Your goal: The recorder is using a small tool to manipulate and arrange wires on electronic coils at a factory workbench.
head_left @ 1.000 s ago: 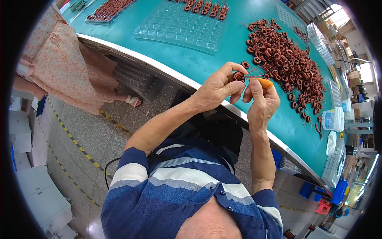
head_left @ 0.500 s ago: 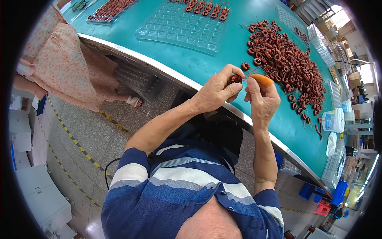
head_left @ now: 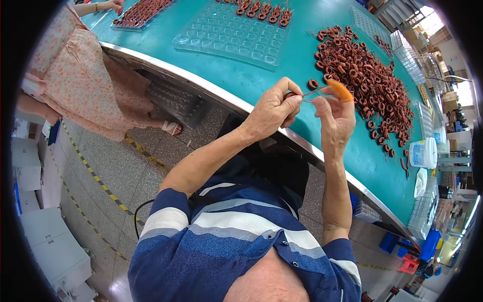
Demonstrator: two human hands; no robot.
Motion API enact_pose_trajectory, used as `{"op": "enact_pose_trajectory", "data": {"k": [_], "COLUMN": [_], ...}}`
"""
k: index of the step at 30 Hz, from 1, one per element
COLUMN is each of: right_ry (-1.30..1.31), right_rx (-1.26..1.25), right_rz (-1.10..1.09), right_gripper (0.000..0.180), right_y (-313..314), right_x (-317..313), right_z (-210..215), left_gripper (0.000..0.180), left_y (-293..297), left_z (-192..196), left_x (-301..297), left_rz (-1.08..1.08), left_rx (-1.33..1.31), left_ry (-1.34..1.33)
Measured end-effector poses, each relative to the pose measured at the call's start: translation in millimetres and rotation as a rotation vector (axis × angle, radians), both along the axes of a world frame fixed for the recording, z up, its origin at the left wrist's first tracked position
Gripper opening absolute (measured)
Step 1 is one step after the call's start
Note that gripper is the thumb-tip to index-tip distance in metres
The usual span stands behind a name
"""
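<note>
The left hand [head_left: 271, 111] pinches a copper-wound toroidal coil [head_left: 290, 94] between thumb and forefinger, its other fingers curled in below; the fingertips cover part of the winding. This grip hangs over the near edge of the green-topped workbench [head_left: 166, 48]. From the coil, thin wire leads [head_left: 313, 92] fan out rightward, toward the right hand [head_left: 336, 122]. That hand, just right of the grip, has its thumb and forefinger spread apart, with an orange finger cot [head_left: 339, 90] over the forefinger; whether any lead touches its fingers, I cannot tell.

Just beyond the grip and slightly to its right, a single toroidal coil lies on the bench, near the left edge of a big heap of wound coils [head_left: 363, 75] that spreads farther right. Beyond the grip and to its left sits a clear blister tray [head_left: 221, 41], coils filling its far part while the nearer pockets are bare. Farther left and beyond, a co-worker's hand [head_left: 114, 6] is at a second tray [head_left: 127, 28], packed with coils. Well to the right of the grip, a white plastic tub [head_left: 424, 153] stands past the heap, with a white cloth [head_left: 420, 182] beside it.
</note>
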State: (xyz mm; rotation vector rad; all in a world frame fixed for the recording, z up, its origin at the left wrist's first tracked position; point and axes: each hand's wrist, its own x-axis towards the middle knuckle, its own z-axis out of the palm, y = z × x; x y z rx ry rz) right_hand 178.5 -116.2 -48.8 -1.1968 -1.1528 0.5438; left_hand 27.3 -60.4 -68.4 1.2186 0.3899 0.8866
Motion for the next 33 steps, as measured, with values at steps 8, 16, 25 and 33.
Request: {"op": "enact_pose_trajectory", "data": {"k": [8,16,25,33], "right_ry": [0.01,-0.226,-0.602,-0.932], "right_rx": [-0.22,-0.233,-0.131,-0.026], "right_rz": [0.27,0.291,0.393,0.46], "right_gripper": [0.024,0.013,0.017,0.019], "right_y": [6,96,329,405], "right_x": [1,-10,-59,-68], "right_z": [1,57,38,21], "left_gripper": [0.014,0.02,0.028,0.018], "left_y": [2,-12,18,42], "left_z": [-8,81,136,132], "left_x": [-11,-101,-112,-119], "left_rz": [0.051,0.44,-0.062,0.051], "left_rx": [0.062,0.683,0.704,0.539], "left_ry": [0.081,0.389,-0.706,-0.711]}}
